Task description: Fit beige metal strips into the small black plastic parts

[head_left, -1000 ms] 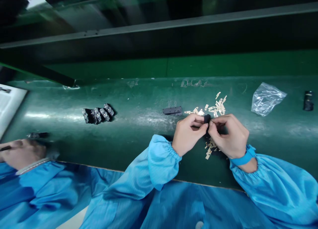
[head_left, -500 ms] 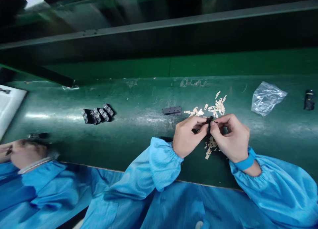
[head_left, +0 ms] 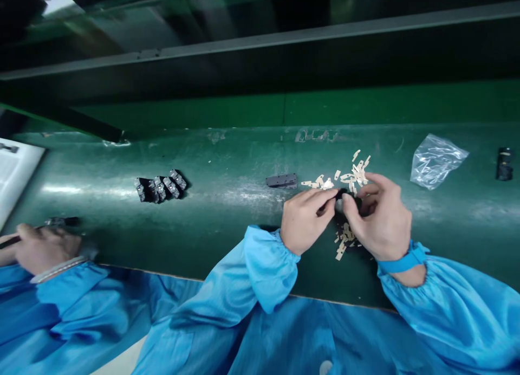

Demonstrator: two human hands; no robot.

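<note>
Between my hands is a small black part (head_left: 339, 194), mostly covered by fingers. My left hand (head_left: 305, 218) pinches its left side between thumb and fingertips. My right hand (head_left: 384, 218) has its thumb pressed on the part, and its fingers curl around the right side. Small cream-coloured flat pieces (head_left: 358, 173) lie scattered just beyond my hands, with more cream pieces (head_left: 344, 239) below, between my wrists. A dark grey flat piece (head_left: 281, 181) rests on the bench to the left of the far pile.
A clear plastic bag (head_left: 436, 161) lies to the right, with a black part (head_left: 505, 163) past it. Several black-grey parts (head_left: 160, 187) stand in a row at left. A co-worker's hand (head_left: 46, 247) is at far left, by a white tray (head_left: 18, 172). A shelf edge (head_left: 260, 41) crosses above.
My right hand's fingers have opened outward and shifted slightly up, with the thumb still on the black part. My left hand has barely moved. The co-worker's hand has shifted.
</note>
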